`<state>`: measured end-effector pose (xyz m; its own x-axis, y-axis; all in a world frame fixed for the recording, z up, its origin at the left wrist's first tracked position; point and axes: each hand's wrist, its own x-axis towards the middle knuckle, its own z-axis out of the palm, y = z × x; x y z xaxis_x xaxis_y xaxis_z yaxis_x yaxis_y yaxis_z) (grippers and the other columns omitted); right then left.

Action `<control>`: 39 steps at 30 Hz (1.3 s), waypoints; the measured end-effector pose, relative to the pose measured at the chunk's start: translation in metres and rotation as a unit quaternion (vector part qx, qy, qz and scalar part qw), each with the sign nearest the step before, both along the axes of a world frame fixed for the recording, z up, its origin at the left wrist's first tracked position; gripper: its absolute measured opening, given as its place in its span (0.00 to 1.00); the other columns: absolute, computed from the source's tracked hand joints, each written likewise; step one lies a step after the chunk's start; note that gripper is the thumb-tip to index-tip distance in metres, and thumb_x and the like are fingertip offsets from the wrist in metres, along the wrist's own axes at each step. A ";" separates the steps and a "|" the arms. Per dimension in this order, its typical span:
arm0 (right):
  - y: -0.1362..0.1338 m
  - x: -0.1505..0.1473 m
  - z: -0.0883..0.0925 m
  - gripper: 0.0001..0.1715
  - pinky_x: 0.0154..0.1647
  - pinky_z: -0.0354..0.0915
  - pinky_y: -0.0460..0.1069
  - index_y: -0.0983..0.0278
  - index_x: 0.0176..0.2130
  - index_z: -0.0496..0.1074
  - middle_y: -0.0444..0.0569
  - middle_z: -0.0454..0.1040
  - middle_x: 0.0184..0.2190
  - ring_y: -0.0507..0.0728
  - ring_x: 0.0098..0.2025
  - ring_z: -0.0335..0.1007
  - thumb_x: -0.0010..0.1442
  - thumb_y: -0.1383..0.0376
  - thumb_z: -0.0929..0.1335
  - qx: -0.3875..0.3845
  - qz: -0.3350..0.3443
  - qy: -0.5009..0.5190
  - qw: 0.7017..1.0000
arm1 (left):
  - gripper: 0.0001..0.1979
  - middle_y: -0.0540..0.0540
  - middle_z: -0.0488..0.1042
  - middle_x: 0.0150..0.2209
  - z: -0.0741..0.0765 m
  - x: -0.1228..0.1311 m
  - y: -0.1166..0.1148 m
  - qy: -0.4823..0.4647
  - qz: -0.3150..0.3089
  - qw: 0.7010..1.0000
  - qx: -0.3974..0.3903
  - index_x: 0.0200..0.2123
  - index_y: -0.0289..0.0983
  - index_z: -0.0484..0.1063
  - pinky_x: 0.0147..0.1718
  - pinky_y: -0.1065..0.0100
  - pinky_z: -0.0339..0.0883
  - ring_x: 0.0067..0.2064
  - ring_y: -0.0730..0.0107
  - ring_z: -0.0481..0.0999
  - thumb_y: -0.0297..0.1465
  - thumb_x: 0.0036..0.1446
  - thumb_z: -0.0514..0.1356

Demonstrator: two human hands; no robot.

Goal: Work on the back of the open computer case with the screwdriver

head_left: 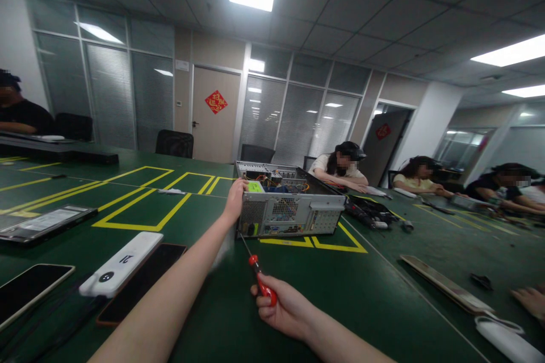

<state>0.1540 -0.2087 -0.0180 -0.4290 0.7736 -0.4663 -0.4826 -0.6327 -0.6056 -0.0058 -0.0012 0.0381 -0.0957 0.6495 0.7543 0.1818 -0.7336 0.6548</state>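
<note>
We list: phone point(32, 290) | white unit point(128, 255) marked 21 | our left hand point(235, 199) at the case's point(306, 212) near left corner, grip unclear | red screwdriver point(254, 261), tip by that corner's foot | our right hand point(283, 303), closed round its handle | case, top open, on green table point(221, 306) | black bundle point(368, 212) beside it

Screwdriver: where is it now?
In the head view, the screwdriver is in the right hand, below centre, its tip by the lower-left corner of the computer case.
</note>
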 end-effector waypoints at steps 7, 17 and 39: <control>0.001 -0.002 0.004 0.24 0.23 0.57 0.41 0.71 0.35 0.70 0.51 0.73 0.27 0.48 0.23 0.65 0.69 0.54 0.59 -0.038 0.002 0.014 0.999 | 0.17 0.46 0.76 0.42 0.002 -0.001 -0.003 0.005 0.003 1.000 -0.006 0.26 0.41 0.63 0.64 0.60 0.56 0.55 0.65 0.70 0.33 0.65 0.41; 0.004 0.003 0.004 0.24 0.16 0.41 0.37 0.68 0.36 0.70 0.45 0.68 0.23 0.43 0.16 0.50 0.69 0.53 0.58 -0.039 0.032 0.016 0.999 | 0.18 0.46 0.76 0.42 0.001 -0.001 -0.003 0.011 0.006 1.000 -0.009 0.26 0.41 0.63 0.64 0.59 0.56 0.55 0.65 0.70 0.33 0.65 0.41; 0.005 0.003 0.002 0.29 0.18 0.46 0.39 0.71 0.37 0.71 0.49 0.69 0.25 0.45 0.18 0.55 0.71 0.54 0.54 -0.051 0.033 0.022 0.998 | 0.17 0.45 0.75 0.43 0.001 0.000 -0.002 0.001 0.008 1.000 -0.007 0.25 0.40 0.63 0.63 0.59 0.57 0.55 0.64 0.70 0.34 0.64 0.42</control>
<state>0.1569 -0.2040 -0.0159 -0.4996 0.6919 -0.5212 -0.4623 -0.7218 -0.5151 -0.0060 -0.0034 0.0393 -0.1058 0.6582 0.7454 0.1949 -0.7214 0.6646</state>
